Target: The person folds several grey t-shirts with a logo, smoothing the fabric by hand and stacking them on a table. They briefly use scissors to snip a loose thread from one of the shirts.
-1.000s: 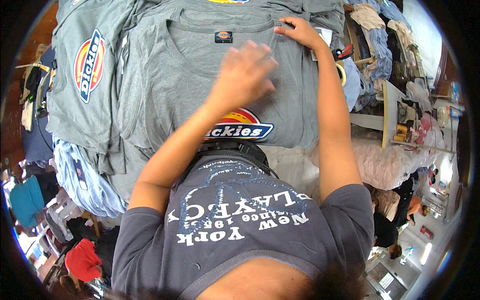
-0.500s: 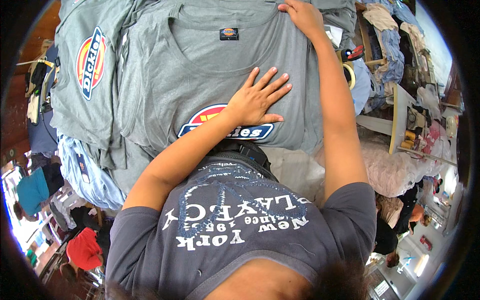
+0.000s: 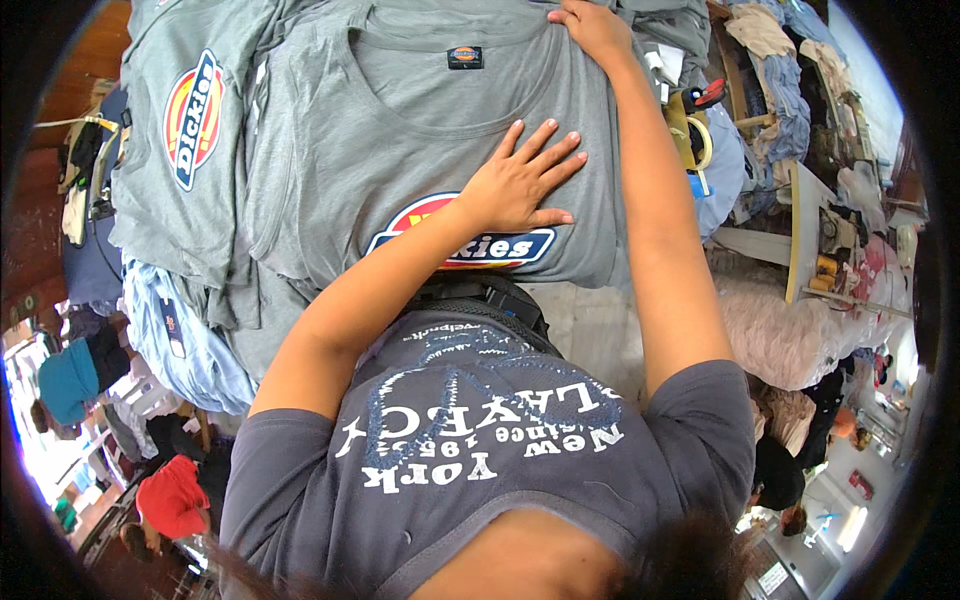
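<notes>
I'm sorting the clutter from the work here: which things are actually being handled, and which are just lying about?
In hand:
grey T-shirt, spread flat
left hand, flat on its chest
right hand, at its top edge

Lying about:
second grey shirt, beside it
light blue garments
tape roll

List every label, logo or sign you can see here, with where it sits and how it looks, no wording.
Neck label: small dark rectangle with an orange mark, inside the collar of the grey T-shirt.
Chest logo: red, yellow and blue badge, partly under the left hand.
Second logo: same colours, on the neighbouring shirt, turned sideways.
Right hand covers no label.
</notes>
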A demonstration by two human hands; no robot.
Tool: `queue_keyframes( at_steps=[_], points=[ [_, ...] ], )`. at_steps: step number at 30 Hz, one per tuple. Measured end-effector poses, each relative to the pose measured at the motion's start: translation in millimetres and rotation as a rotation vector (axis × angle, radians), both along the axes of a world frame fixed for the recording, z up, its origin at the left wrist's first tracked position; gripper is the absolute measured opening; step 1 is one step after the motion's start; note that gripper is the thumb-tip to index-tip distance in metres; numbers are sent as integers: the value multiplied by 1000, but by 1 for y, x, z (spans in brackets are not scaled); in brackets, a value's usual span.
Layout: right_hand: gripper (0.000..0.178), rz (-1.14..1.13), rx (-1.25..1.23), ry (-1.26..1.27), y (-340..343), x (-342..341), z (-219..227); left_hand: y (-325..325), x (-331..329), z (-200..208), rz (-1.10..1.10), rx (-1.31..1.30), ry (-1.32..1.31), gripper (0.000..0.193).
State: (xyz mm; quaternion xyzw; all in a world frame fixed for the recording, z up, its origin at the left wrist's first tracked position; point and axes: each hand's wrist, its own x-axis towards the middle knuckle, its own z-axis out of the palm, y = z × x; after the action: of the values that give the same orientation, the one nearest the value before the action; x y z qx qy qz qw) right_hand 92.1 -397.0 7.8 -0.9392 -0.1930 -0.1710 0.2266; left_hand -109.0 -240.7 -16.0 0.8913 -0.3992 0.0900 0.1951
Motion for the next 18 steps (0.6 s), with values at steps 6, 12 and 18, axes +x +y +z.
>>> queue_keyframes(
  at_steps=[6, 12, 18],
  points=[
    [29, -80, -37, 8, -14, -21, 11, 106, 80, 42, 495, -149, -298, 34],
    [30, -128, -22, -80, 1, -32, 20, 206, 129, 47, 573, 143, -261, 33],
    [31, -136, -54, -73, -5, -26, 22, 230, 161, 65, 567, -86, -89, 39]
  ],
)
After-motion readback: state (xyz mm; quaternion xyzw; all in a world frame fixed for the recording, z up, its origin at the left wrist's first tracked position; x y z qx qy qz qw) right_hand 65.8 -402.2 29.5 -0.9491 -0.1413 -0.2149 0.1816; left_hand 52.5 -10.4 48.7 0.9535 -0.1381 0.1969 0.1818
